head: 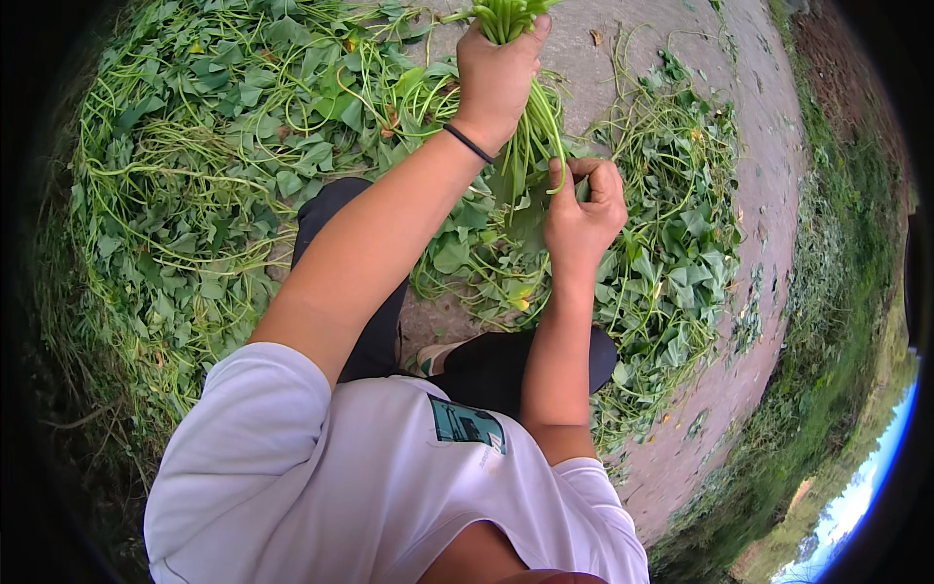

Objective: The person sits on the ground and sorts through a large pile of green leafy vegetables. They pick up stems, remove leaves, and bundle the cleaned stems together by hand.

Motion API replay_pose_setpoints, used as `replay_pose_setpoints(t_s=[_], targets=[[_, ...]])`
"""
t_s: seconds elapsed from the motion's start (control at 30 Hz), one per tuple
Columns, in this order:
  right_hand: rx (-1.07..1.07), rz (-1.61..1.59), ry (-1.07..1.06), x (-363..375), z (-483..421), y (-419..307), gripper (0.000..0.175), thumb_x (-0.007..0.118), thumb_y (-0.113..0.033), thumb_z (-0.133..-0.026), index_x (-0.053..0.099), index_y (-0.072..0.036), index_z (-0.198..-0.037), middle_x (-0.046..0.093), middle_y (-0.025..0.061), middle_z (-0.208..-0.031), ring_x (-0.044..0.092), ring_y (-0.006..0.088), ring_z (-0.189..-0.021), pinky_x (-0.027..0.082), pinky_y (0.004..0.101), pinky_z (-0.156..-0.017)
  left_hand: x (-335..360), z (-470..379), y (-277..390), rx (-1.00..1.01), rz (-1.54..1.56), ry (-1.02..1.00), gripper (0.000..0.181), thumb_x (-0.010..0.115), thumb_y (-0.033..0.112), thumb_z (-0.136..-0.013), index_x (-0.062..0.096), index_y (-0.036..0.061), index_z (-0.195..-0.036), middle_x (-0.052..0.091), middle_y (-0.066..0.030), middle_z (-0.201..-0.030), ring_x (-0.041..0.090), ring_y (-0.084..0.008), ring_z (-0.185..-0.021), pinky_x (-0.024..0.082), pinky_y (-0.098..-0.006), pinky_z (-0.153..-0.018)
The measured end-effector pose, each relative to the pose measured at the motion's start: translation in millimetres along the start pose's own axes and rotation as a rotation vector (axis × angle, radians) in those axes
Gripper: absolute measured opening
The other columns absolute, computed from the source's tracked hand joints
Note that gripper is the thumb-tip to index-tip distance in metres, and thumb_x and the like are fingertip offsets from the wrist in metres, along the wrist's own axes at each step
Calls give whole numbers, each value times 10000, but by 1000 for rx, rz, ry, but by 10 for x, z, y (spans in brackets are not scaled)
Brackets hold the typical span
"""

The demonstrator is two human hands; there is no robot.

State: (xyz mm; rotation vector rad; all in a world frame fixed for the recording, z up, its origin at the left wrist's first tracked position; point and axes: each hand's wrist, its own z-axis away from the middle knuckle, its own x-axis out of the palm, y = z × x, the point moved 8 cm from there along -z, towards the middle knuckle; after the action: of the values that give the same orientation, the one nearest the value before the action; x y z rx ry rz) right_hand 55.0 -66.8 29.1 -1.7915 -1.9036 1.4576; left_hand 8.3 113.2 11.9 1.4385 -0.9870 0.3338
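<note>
My left hand (500,80), with a dark band round its wrist, is closed round a bundle of green leaf stalks (503,20) at the top centre. Their thinner ends hang below the fist, towards my right hand (586,208). That hand is lower and to the right, its thumb and curled fingers pinched together at the end of one long green stalk (556,139); a bit of green leaf shows between the fingers. Exactly how the fingers grip it is partly hidden. Beneath both hands lie leafy green vines (452,255), which look like sweet potato vines.
A broad heap of cut vines (197,168) covers the ground at the left, and another pile (678,255) lies at the right. Grey paved ground (766,117) shows beyond them, bordered by grass (839,292). My bent knees in dark trousers (503,365) are close below the hands.
</note>
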Motion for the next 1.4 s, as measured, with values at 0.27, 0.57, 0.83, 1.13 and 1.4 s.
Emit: replay_pose_setpoints(t_s=[0.27, 0.57, 0.83, 1.13, 1.4], targets=[[423, -349, -271, 6, -2, 314, 127, 683, -86, -773, 615, 21, -786, 569, -9, -685, 456, 61, -645, 378, 211, -604, -2, -57, -252, -133, -223, -129, 179, 688, 165, -794, 581, 35, -855, 566, 14, -679, 493, -77, -547, 420, -249, -499], [149, 128, -556, 330, 542, -113, 144, 682, -99, -720, 580, 2, -716, 584, 175, -698, 564, 345, -611, 451, 384, -589, -298, -194, -185, -104, -114, 154, 145, 616, 89, -846, 500, 67, -761, 448, 31, -581, 391, -83, -458, 342, -241, -441], [46, 40, -129, -287, 100, -397, 149, 690, -101, -755, 587, -6, -806, 607, 102, -749, 590, 253, -642, 459, 309, -588, -194, -207, -61, -192, 33, 0, 187, 634, 155, -847, 515, 63, -736, 404, 25, -551, 381, -92, -464, 328, -246, -443], [14, 396, -329, 255, 93, 16, 172, 674, -218, -736, 642, -65, -810, 594, 112, -738, 592, 324, -650, 463, 422, -581, 21, -25, -161, -276, 111, -76, 212, 617, 206, -867, 508, 60, -760, 392, 31, -553, 380, -84, -472, 332, -235, -464], [62, 84, -115, 333, 43, 116, 141, 691, -110, -730, 671, -27, -842, 565, 99, -737, 557, 273, -644, 449, 360, -596, -90, -46, -320, -431, 308, 26, 203, 514, 238, -923, 455, 76, -817, 343, 35, -572, 333, -100, -503, 327, -263, -519]])
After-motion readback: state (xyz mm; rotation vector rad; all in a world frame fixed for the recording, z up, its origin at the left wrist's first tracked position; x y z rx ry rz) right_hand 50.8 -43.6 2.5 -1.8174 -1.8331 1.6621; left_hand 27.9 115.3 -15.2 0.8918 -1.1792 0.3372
